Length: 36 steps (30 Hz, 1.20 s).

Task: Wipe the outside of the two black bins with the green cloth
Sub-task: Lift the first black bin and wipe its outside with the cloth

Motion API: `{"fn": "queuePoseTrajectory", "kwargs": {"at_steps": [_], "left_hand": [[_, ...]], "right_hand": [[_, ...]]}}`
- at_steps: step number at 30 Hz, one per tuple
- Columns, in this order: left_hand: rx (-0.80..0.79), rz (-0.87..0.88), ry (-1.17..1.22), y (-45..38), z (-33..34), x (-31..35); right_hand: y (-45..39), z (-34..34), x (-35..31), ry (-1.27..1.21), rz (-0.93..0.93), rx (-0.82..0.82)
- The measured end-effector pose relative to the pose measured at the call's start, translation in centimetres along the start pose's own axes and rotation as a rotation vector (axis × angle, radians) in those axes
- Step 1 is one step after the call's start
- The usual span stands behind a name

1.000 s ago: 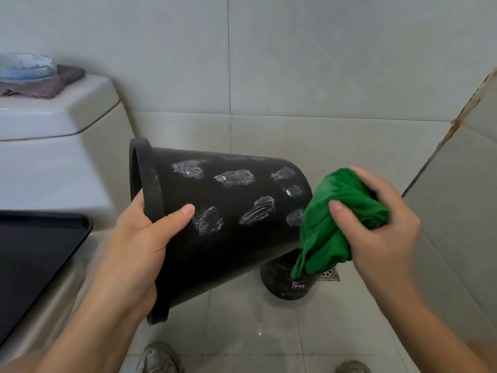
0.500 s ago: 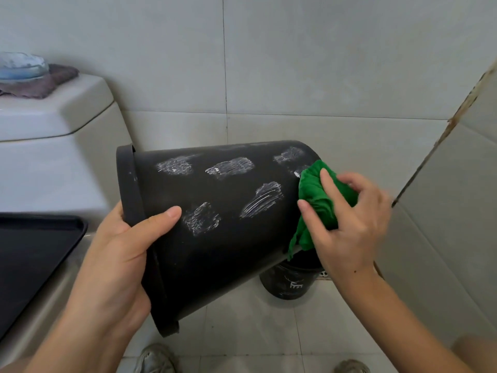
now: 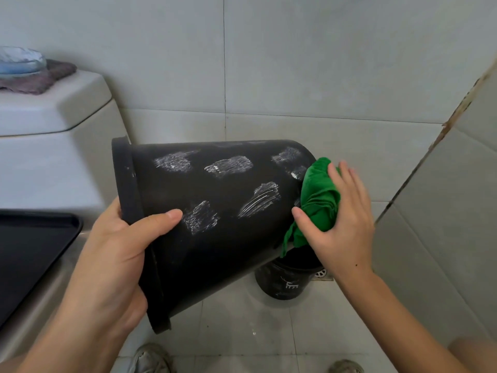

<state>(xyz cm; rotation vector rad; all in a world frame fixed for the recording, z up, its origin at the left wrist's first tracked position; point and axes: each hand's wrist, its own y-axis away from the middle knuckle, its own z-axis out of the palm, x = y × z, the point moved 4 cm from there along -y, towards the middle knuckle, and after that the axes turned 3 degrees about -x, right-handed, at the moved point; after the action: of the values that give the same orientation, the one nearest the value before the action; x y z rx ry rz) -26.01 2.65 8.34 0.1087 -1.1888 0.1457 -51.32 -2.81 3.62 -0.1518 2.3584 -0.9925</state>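
A large black bin (image 3: 228, 246) lies on its side in mid air, rim to the left, its wall marked with several white smears. My left hand (image 3: 115, 262) grips its rim, thumb across the outside wall. The bunched green cloth (image 3: 317, 203) sits against the bin's base end on the right, pressed there by my right hand (image 3: 341, 224), whose fingers and thumb curl around it. A second, smaller black bin (image 3: 285, 281) stands upright on the floor under the cloth, partly hidden by the large bin.
A white toilet cistern (image 3: 48, 125) stands at the left with a folded cloth and a blue dish on its lid. A black tray (image 3: 29, 251) lies at the lower left. A floor drain (image 3: 322, 273) sits beside the small bin. Tiled walls close in behind and right.
My right hand has carried the green cloth from beside the bin onto its base end and slid down along it. The bin has tilted closer to level.
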Motion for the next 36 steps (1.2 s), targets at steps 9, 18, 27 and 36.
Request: {"fn": "queuePoseTrajectory", "kwargs": {"at_steps": [9, 18, 27, 36], "left_hand": [[0.013, 0.024, -0.006, 0.0, -0.5, 0.7], [-0.037, 0.033, -0.012, 0.0, 0.5, 0.1], [-0.054, 0.067, -0.02, 0.2, 0.8, 0.1], [-0.115, 0.096, -0.061, 0.3, 0.8, -0.7]], "right_hand": [[1.4, 0.6, -2.1, 0.034, -0.462, 0.037], [2.5, 0.4, -4.9, -0.023, -0.56, 0.094], [-0.6, -0.7, -1.5, -0.052, -0.162, 0.202], [-1.4, -1.5, -0.4, -0.026, -0.094, 0.185]]}}
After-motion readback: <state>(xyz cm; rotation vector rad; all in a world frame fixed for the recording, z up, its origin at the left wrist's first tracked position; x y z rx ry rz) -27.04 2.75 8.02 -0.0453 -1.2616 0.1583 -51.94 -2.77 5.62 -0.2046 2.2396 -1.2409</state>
